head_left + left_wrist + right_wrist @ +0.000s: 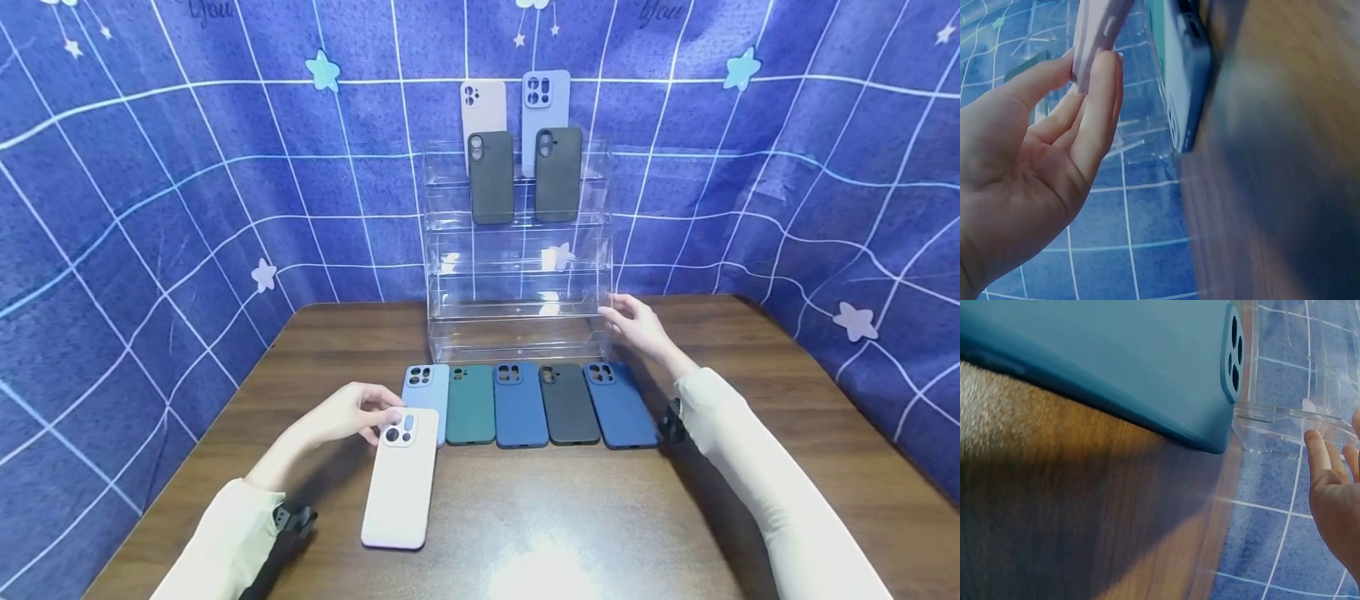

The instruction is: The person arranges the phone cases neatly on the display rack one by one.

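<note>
My left hand (356, 412) pinches a pale pinkish-white phone case (400, 500) by its camera end, thumb on one face and fingers behind. The left wrist view shows the case's edge (1094, 47) between thumb and fingertips. It is raised in front of a row of phone cases lying on the table: light blue (427, 392), green (471, 404), blue (519, 408), dark grey (572, 408) and darker blue (621, 408). My right hand (643, 329) is at the right side of a clear tiered display rack (517, 318), its fingertips at the rack's edge, fingers loosely extended.
On the rack's upper tiers stand a pale pink case (482, 104), a light blue case (546, 117) and two dark green-grey cases (492, 179). A blue grid-patterned cloth (345, 183) hangs behind the wooden table (300, 350). Each wrist wears a black camera mount (296, 521).
</note>
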`<state>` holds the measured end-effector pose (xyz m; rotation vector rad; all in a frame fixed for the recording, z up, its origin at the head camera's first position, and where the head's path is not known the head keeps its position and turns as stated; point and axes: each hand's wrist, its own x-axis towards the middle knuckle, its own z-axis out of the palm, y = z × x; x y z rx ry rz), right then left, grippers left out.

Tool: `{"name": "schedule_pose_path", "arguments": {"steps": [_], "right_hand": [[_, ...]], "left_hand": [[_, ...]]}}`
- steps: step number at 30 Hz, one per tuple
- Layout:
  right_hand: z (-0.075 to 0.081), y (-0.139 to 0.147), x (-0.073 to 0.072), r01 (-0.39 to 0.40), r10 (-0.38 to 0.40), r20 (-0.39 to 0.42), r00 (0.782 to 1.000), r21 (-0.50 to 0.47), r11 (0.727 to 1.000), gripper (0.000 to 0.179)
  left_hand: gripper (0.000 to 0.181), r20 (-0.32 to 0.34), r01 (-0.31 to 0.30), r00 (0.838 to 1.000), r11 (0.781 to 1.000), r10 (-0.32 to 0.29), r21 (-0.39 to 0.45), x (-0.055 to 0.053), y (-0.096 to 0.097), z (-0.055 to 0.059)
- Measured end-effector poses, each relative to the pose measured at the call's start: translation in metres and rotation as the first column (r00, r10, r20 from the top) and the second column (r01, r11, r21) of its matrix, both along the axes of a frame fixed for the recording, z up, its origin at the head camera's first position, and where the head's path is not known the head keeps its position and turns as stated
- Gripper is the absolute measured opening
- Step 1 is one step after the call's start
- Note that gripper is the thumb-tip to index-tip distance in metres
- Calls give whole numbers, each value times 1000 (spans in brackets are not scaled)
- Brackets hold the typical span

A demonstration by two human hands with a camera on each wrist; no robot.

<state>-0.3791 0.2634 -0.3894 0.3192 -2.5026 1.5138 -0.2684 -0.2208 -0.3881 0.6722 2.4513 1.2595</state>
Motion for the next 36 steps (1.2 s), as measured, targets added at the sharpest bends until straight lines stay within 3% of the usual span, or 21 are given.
{"name": "schedule_pose_path", "arguments": {"steps": [5, 11, 22, 29, 36], "right_hand": [[0, 1, 0, 1, -1, -10, 1000, -2, 1000, 53], [-1, 1, -1, 12, -12, -13, 1000, -1, 1000, 54], [-5, 0, -5, -11, 10, -16, 1000, -33, 999, 50], [-2, 1, -2, -2, 2, -20, 1000, -23, 1000, 52], [19, -13, 22, -9, 9, 9, 1000, -40, 999, 47]], "left_hand": [[28, -28, -21, 999, 1000, 21, -1, -10, 12, 4], [29, -60, -57, 996, 997, 60, 53, -22, 28, 11], [22, -186, -89, 976, 988, 112, 127, -37, 50, 21], [23, -251, -120, 957, 985, 149, 128, -51, 64, 42], [26, -269, -134, 948, 980, 170, 147, -62, 83, 67]]}}
